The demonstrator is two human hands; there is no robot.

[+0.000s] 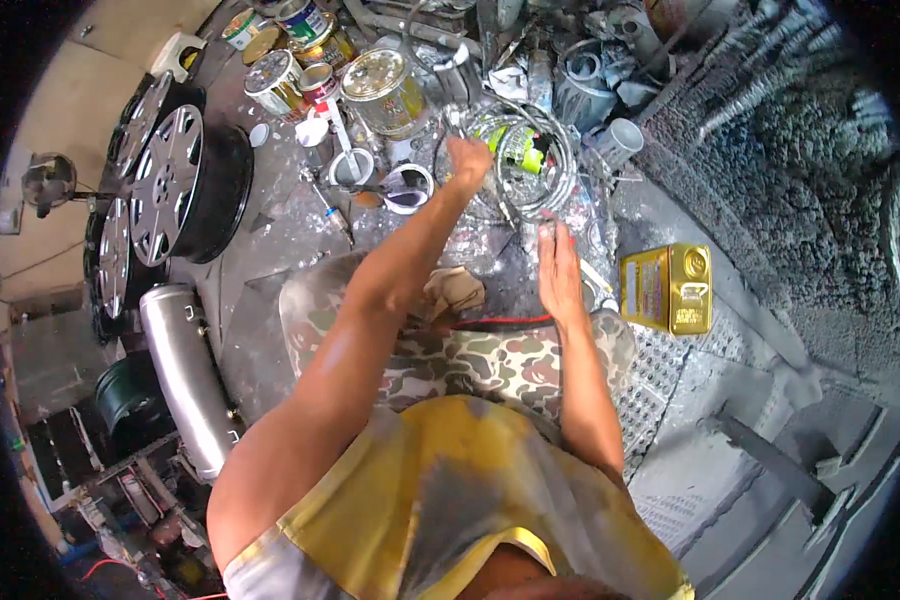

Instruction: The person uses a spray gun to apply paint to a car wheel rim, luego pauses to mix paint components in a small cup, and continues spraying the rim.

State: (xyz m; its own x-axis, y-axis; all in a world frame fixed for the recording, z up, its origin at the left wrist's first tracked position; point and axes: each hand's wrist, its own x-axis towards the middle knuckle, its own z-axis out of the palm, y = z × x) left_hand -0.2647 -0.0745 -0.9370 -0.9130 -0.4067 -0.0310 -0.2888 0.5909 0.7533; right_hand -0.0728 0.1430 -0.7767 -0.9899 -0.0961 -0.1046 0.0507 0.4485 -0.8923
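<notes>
Hose coil (567, 182) showing grey, lime-green item (517, 150) showing within it. Lower right of coil, tin (667, 290) gleaming gold. Below coil, trousers (475, 368) showing green-brown-cream camouflage, shirt (450, 460) showing yellow-grey blotches.

Coiled hose (567, 170) ahead, gold can (667, 288) at right, gap between hands (560, 268)

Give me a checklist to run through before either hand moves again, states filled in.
1. Left hand empty: cannot tell; its grip is not clearly visible beside the coiled hose.
2. Right hand empty: ok; fingers extended, nothing seen in it.
3. Coiled hose gathered: ok; it lies in loops.
4. Gold can apart from the right hand: ok; it sits off to the right.
5. Paint cup covered: not ok; it is open, with dark contents.
</notes>
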